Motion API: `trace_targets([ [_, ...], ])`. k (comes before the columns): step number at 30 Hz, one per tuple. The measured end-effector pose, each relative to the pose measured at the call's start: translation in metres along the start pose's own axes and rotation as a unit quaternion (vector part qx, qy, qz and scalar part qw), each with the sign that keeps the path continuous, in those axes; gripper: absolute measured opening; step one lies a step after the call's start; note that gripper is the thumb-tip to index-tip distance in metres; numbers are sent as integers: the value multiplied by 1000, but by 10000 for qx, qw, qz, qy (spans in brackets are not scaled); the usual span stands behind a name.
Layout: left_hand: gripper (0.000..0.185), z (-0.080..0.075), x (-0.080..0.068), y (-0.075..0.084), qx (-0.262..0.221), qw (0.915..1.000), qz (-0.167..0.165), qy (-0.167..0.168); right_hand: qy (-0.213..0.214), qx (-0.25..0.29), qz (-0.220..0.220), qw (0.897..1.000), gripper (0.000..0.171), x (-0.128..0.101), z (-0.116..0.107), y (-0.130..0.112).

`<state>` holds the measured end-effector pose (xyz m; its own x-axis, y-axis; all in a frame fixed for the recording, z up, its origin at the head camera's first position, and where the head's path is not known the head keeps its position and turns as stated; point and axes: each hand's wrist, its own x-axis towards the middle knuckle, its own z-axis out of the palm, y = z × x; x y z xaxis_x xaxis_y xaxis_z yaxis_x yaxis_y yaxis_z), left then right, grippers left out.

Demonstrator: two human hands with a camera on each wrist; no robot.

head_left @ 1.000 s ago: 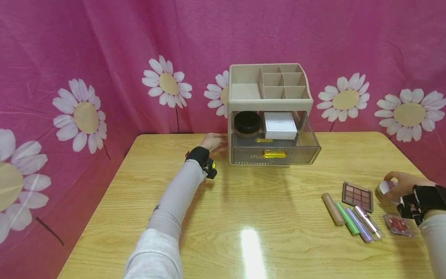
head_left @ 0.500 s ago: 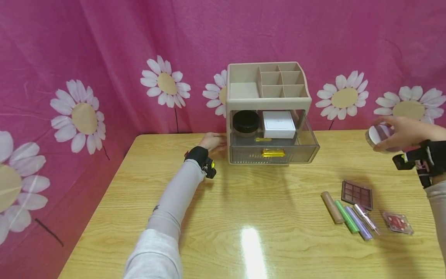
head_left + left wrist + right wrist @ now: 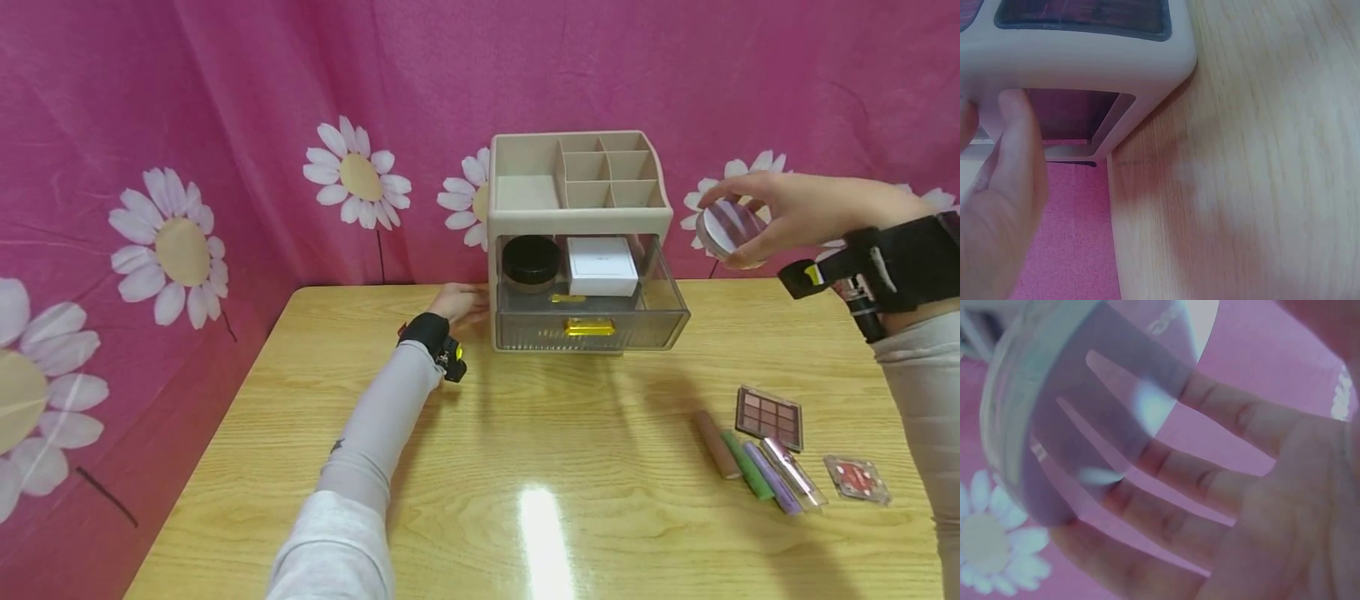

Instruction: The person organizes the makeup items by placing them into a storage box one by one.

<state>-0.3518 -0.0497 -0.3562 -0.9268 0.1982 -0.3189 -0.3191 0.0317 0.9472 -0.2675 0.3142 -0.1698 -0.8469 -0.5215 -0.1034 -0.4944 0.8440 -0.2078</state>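
A round compact (image 3: 726, 231) with a pale lilac mirrored face is held in the air at about two o'clock from the organizer (image 3: 577, 218), just beside its upper right corner and tilted on edge. The right hand (image 3: 787, 215) pinches it between thumb below and fingers (image 3: 1222, 425) above. The organizer's clear drawer (image 3: 592, 321) stands pulled out, holding a black-lidded jar (image 3: 531, 262) and a white box (image 3: 602, 267). At its nine o'clock the left hand (image 3: 461, 304) rests with relaxed fingers against the side wall. On the table (image 3: 480, 467), at five o'clock, lie an eyeshadow palette (image 3: 770, 417), four tubes (image 3: 753, 465) and a small red case (image 3: 857, 479).
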Motion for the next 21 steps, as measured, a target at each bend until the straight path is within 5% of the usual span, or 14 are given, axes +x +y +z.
trace_targets([
  [5,36,-4,22,-13,100,9999,55,76,-265,61,-241,9993,71,15,-12,-36],
  [12,30,-30,108,-59,-151,9981,515,-316,-652,-75,-1076,9920,70,42,-12,-82],
  [14,31,-26,97,-53,-47,9989,416,-207,-788,-82,-1356,9876,69,49,-10,-91],
  [21,35,-3,21,-11,211,9997,90,70,-1055,-308,-1836,9768,70,72,3,-110],
])
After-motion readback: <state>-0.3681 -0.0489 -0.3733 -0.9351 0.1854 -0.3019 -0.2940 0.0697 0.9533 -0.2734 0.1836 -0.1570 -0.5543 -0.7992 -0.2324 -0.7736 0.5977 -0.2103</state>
